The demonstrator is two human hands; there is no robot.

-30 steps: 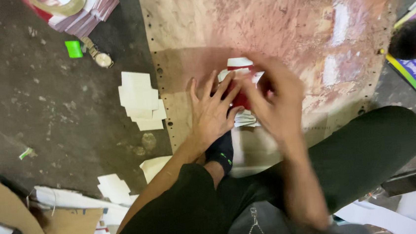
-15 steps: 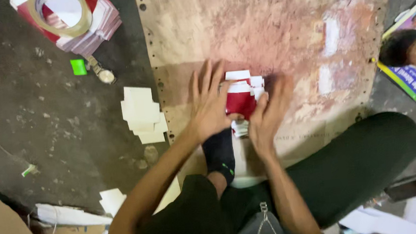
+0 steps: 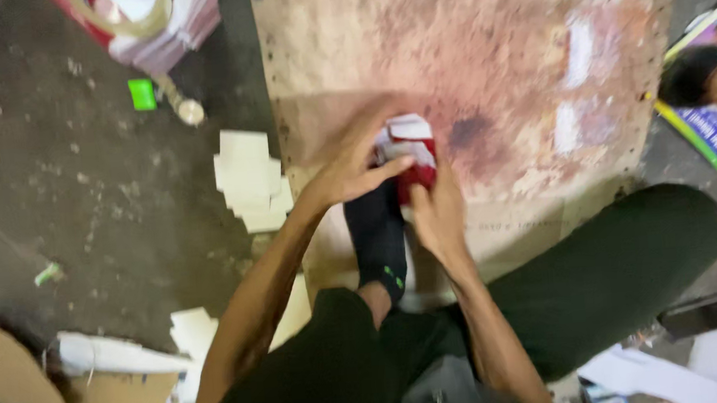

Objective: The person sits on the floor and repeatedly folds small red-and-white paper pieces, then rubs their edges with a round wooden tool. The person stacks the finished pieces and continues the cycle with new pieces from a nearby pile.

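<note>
A small red and white folded paper packet (image 3: 412, 148) is lifted just above a stained brown board (image 3: 483, 55) on the floor. My left hand (image 3: 354, 161) grips the packet's left side, fingers across its front. My right hand (image 3: 438, 212) holds it from below and the right. A foot in a black sock (image 3: 376, 234) lies right under both hands. Part of the packet is hidden behind my fingers.
A stack of cream paper pieces (image 3: 248, 180) lies left of the board. A roll of tape on a red and white bundle (image 3: 148, 22), a green bit (image 3: 142, 94), torn cardboard (image 3: 16, 399), a colourful book (image 3: 708, 89) and a dark phone (image 3: 712, 310) lie around.
Both hands were pressing the packet flat on the board; now they have lifted it and closed around it, nearer my body. The view has shifted slightly.
</note>
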